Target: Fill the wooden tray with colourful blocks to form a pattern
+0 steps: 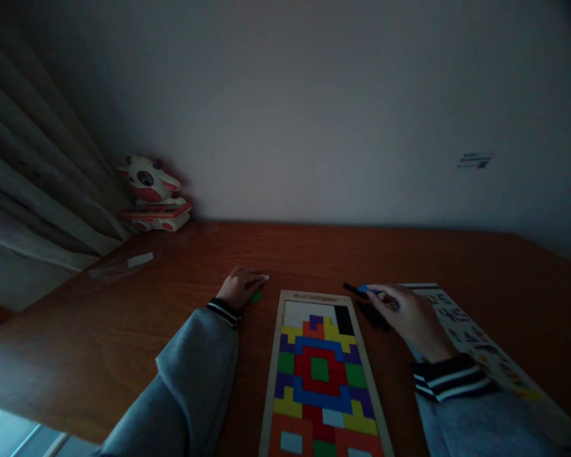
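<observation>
Counter: the brown counter (pixel 314 254) is supporting everything.
Tray: the wooden tray (pixel 309 296) is lying between both hands, probably for easy reach, and is containing interlocking coloured pieces; a pale area is showing near its far end.
Printed sheet: it (pixel 476 330) is lying partly beneath the right arm.
Right hand: it (pixel 416 320) is pinching a blue piece (pixel 364 288) near black pieces (pixel 372 315).
Left hand: it (pixel 239 287) is touching a white piece (pixel 266 278); I cannot tell whether it is gripping.
</observation>
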`<move>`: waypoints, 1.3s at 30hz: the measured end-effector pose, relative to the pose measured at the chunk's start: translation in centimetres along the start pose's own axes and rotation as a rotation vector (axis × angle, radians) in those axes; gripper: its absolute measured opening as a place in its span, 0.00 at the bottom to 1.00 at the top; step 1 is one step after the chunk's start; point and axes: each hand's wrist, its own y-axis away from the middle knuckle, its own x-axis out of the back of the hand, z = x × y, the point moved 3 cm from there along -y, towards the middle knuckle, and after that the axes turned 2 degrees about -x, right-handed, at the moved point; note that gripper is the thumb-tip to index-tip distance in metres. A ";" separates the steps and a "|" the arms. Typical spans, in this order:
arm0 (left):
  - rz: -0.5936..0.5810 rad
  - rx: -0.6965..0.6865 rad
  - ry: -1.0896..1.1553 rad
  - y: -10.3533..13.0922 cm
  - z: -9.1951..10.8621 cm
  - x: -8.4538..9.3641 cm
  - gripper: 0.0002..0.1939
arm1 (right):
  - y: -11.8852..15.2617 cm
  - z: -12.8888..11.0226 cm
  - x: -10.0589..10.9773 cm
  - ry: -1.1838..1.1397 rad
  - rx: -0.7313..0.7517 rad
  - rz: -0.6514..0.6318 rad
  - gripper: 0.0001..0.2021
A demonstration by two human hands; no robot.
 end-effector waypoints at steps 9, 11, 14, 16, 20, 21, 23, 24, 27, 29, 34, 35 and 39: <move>-0.026 -0.038 -0.001 0.1 1.1 0.2 0.15 | 0.6 -0.6 -1.4 0.050 0.058 -0.132 0.09; -0.009 -0.059 -0.013 0.0 1.9 0.4 0.14 | 0.6 -0.5 -1.4 0.051 0.067 -0.124 0.10; 0.037 -0.141 -0.027 -0.2 4.0 0.7 0.11 | 0.6 -0.1 -1.3 0.055 0.067 -0.108 0.11; 0.042 -0.217 -0.016 -0.3 5.6 0.8 0.10 | 0.7 0.1 -1.1 0.066 0.030 -0.094 0.12; 0.026 -0.327 0.047 -0.5 8.4 0.8 0.09 | 1.1 0.5 -0.7 0.127 -0.121 -0.125 0.16; 0.023 -0.345 0.060 -0.5 8.8 0.8 0.09 | 1.2 0.6 -0.7 0.136 -0.151 -0.146 0.18; 0.019 -0.362 0.076 -0.5 9.2 0.8 0.09 | 1.4 0.8 -0.7 0.128 -0.192 -0.180 0.19; 0.016 -0.363 0.082 -0.5 9.3 0.7 0.09 | 1.5 1.0 -0.7 0.115 -0.212 -0.190 0.18; 0.001 -0.350 0.094 -0.4 9.1 0.5 0.09 | 1.5 1.5 -0.8 0.046 -0.270 -0.208 0.13; -0.004 -0.351 0.098 -0.3 8.9 0.4 0.09 | 1.5 1.7 -1.0 -0.006 -0.298 -0.218 0.11; -0.011 -0.358 0.093 -0.3 9.0 0.5 0.09 | 1.4 1.5 -1.2 -0.067 -0.289 -0.239 0.09; -0.013 -0.359 0.087 -0.4 9.0 0.5 0.09 | 1.4 1.4 -1.2 -0.067 -0.287 -0.247 0.09; -0.018 -0.367 0.084 -0.4 9.1 0.6 0.09 | 1.1 0.5 -1.0 -0.046 -0.272 -0.275 0.10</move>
